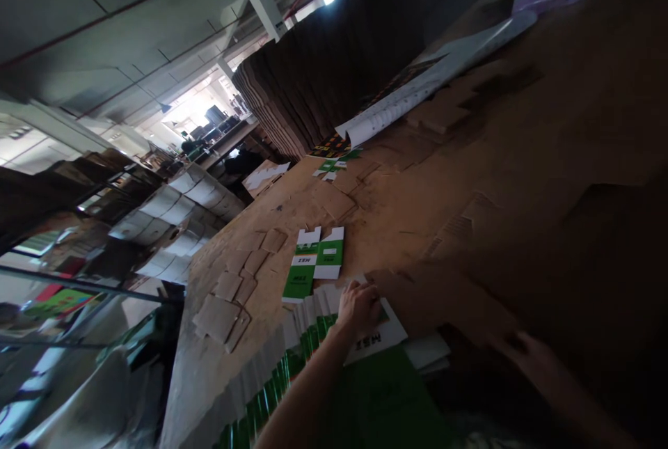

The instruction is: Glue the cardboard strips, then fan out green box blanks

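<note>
My left hand (360,306) rests with curled fingers on the upper part of a green and white printed flat carton (383,393), gripping it near the top edge. Beside and under that arm, a fanned row of similar flat cartons (284,355) runs toward the lower left. My right hand (527,355), dim and a little blurred, has its fingers closed at the end of a flat brown cardboard piece (443,299). White carton flaps (428,351) stick out between the two hands. Two more green and white cartons (316,261) lie flat just beyond my left hand.
Brown cardboard pieces (234,285) lie along the left of the wooden table (386,198). Farther off are a curled white printed sheet (417,94) and a tall stack of cardboard (323,66). White bundles (177,216) and a metal rack (94,285) stand beyond the left edge.
</note>
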Motion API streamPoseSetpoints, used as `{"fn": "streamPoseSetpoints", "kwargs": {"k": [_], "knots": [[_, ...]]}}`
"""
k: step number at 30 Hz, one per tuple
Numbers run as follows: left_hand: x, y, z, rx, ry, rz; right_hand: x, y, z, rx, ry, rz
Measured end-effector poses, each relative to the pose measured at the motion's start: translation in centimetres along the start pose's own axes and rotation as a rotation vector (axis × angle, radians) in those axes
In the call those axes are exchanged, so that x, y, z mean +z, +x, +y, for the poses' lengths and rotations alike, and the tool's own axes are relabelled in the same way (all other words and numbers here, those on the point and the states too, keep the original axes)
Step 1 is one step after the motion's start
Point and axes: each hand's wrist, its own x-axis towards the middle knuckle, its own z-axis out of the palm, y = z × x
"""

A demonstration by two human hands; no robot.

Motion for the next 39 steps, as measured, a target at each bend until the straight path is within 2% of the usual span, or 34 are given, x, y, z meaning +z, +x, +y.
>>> {"fn": "streamPoseSetpoints", "kwargs": {"k": [2,3,5,7,10,14,20,27,30,33,34,37,39], "knots": [[-0.2,0.0,0.0,-0.051,-0.009,-0.004,-0.1,0.3,-1.0,0.040,0.000,0.060],[-0.2,0.0,0.0,-0.085,-0.014,0.008,0.2,0.3,-1.7,0.017,0.017,0.053],[-0.1,0.0,0.1,-0.159,-0.031,0.033,1.4,0.2,-2.9,-0.108,0.066,-0.044],[0.1,0.0,0.1,-0.207,-0.052,0.041,3.0,0.1,-3.4,-0.236,0.103,-0.206],[0.3,-0.1,-0.1,-0.193,-0.070,0.038,4.9,0.1,-2.7,-0.316,0.090,-0.345],[0.7,-0.4,-0.6,-0.121,-0.095,0.030,6.1,0.1,-1.2,-0.319,0.080,-0.366],[1.0,-0.4,-0.7,-0.077,-0.044,0.002,6.0,0.2,-0.7,-0.342,0.047,-0.352],[1.0,-0.6,-0.6,-0.071,-0.017,-0.033,4.1,-0.2,-3.9,-0.412,-0.149,-0.393],[1.0,-0.7,-0.5,-0.075,0.003,-0.038,3.3,0.0,-4.6,-0.410,-0.158,-0.375],[1.1,-0.6,-0.3,-0.073,0.002,-0.030,1.3,0.9,-3.1,-0.347,-0.205,-0.320],[1.0,-0.6,-0.3,-0.069,0.001,-0.022,0.3,1.3,-2.1,-0.322,-0.247,-0.255],[0.8,-0.5,-0.2,-0.062,0.019,-0.029,-2.7,2.1,1.3,-0.292,-0.446,0.066],[0.7,-0.4,-0.1,-0.075,0.031,-0.036,-3.9,2.1,2.5,-0.294,-0.554,0.208]]}}
